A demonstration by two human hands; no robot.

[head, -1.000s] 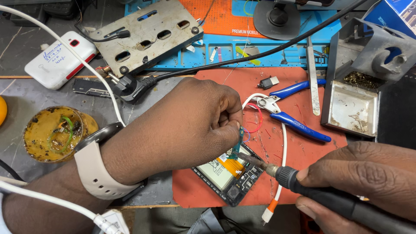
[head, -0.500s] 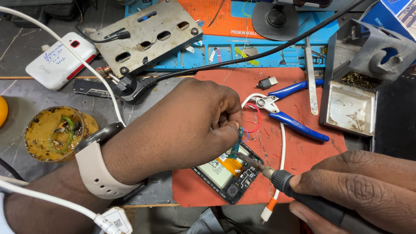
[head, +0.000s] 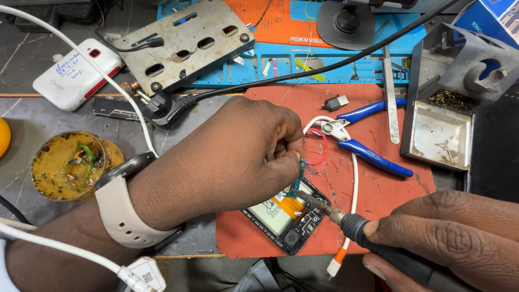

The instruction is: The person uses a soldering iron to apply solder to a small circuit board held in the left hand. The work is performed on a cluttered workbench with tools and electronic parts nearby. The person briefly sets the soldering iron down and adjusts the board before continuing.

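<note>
Black-handled soldering iron (head: 378, 238) sits in the closed right hand (head: 459, 238) at the lower right of the frame, its tip on the opened phone (head: 284, 219) on the red mat (head: 373, 184) at lower centre. Just above, the left hand (head: 227, 162) pinches a small green board (head: 299, 176) upright between closed fingertips, so the joint looks in progress, not finished. Farther up lie blue pliers (head: 367, 148) and a metal plate (head: 184, 46).

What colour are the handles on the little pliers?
Blue. The pliers' handles show clearly in the head view.
</note>
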